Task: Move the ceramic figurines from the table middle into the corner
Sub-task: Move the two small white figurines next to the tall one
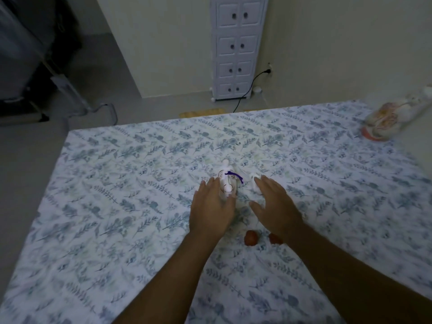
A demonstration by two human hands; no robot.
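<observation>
A white ceramic figurine with a purple ribbon stands in the middle of the table. My left hand reaches over its near side, fingers apart, touching or almost touching it. A second, smaller white figurine stands just to the right, partly hidden by the fingertips of my right hand, which is spread open above the cloth. Neither hand clearly grips anything. Two small reddish-brown round pieces lie on the cloth near my wrists.
The table carries a blue leaf-print cloth. A blurred white and orange patterned object sits at the far right corner. Beyond the far edge are a white drawer cabinet, a black cable and the floor.
</observation>
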